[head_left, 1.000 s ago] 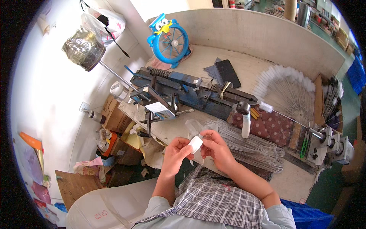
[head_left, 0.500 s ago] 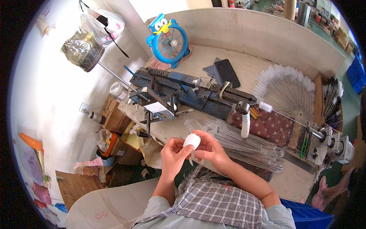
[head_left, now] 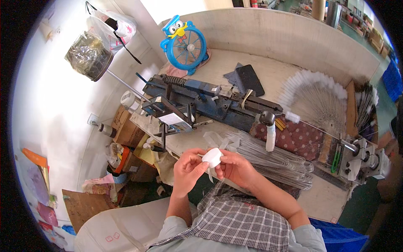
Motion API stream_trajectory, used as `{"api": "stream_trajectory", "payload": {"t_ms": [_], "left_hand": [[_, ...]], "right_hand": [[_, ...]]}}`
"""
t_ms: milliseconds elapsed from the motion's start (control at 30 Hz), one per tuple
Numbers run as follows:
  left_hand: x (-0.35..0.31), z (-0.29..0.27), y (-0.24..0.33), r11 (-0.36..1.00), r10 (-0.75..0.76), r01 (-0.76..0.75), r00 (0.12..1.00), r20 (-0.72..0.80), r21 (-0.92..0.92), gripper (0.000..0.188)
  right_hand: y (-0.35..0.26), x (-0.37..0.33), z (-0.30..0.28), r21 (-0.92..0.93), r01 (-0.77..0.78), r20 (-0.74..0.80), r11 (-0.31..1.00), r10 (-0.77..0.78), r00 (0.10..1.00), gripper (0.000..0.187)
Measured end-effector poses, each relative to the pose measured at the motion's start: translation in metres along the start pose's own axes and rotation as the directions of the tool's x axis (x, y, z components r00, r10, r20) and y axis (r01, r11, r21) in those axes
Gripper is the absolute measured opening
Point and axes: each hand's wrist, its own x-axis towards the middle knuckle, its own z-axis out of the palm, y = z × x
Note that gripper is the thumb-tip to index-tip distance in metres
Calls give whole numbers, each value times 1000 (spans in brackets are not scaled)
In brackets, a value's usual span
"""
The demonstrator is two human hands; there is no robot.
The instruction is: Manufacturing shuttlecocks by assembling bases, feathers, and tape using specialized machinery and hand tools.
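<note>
Between my two hands, above the near edge of the bench, is a small white roll that looks like tape. A narrow pale strip hangs below it. My left hand pinches the roll from the left with thumb and fingers. My right hand is closed at the roll's right side, its fingertips against it. Just beyond my hands, wire rods with looped ends lie in a bundle. A pale translucent strip rests beside them.
A long blue-black bench machine with a crank handle crosses the bench. Its right end has a metal chuck holding a white-bristled brush. Farther back are a blue toy-shaped fan, a dark phone and fanned white brushes.
The white roll has turned between my fingers and shows more of its side. My right fingers have shifted from over its top to its right side. My left hand stays around it.
</note>
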Motion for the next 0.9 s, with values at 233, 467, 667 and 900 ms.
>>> {"api": "stream_trajectory", "payload": {"t_ms": [233, 467, 667, 900], "left_hand": [[0, 1, 4, 998, 1, -2, 1000, -9, -60, 21], [3, 0, 3, 998, -42, 46, 996, 73, -47, 35], [1, -11, -10, 994, -37, 52, 989, 143, -99, 39], [2, -10, -9, 970, -136, 160, 981, 137, -181, 41]], "right_hand": [[1, 2, 3, 90, -37, 14, 995, 36, 999, 44], [-6, 3, 11, 34, -47, 7, 998, 47, 999, 51], [-6, 2, 17, 0, -30, -1, 1000, 30, 1000, 60], [0, 4, 6, -20, -14, 12, 1000, 14, 1000, 62]]}}
